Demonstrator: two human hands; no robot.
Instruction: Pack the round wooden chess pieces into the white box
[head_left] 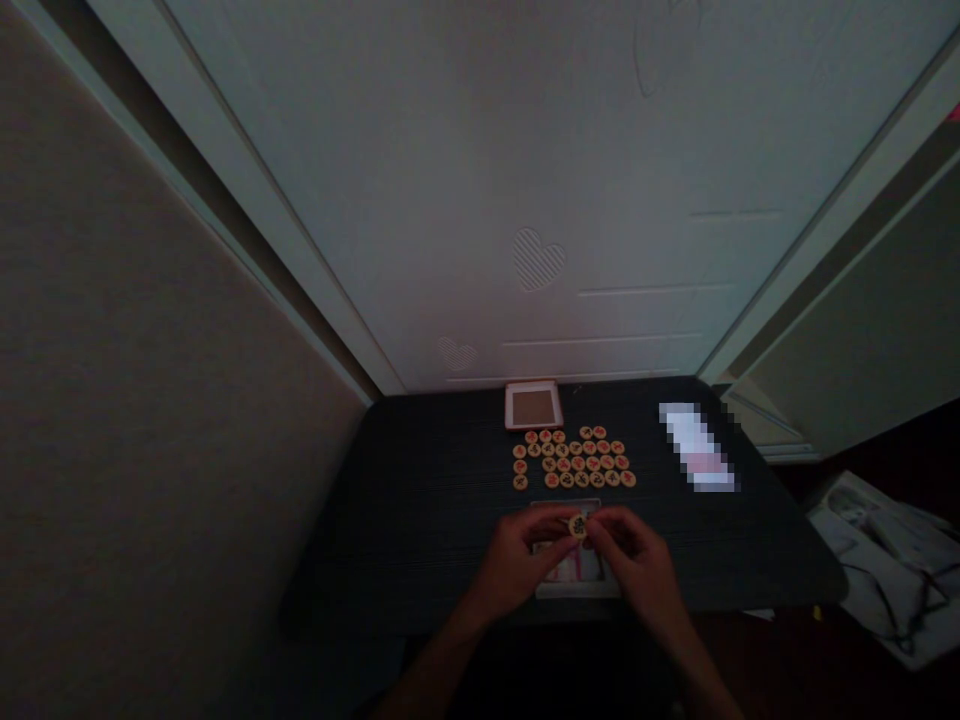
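Note:
Between the fingertips of my left hand (519,553) and my right hand (637,556) is a round Chinese chess piece (577,526), its dark character facing up toward me. Both hands are closed in a pinch at its edges. Under them lies an open pale box (576,591) with something pink and white inside; my hands hide much of it. Just beyond the box, several more Chinese chess pieces (579,464) lie flat in rough rows, marked in red or dark characters. A gap separates a short column on the left from the rest.
A red-rimmed shallow tray or lid (532,428) lies at the back of the dark table (420,500), near a white panel with hearts (538,260). A blurred-out bright object (697,447) is at the right. A white box with papers and cables (892,570) stands beyond the table's right edge.

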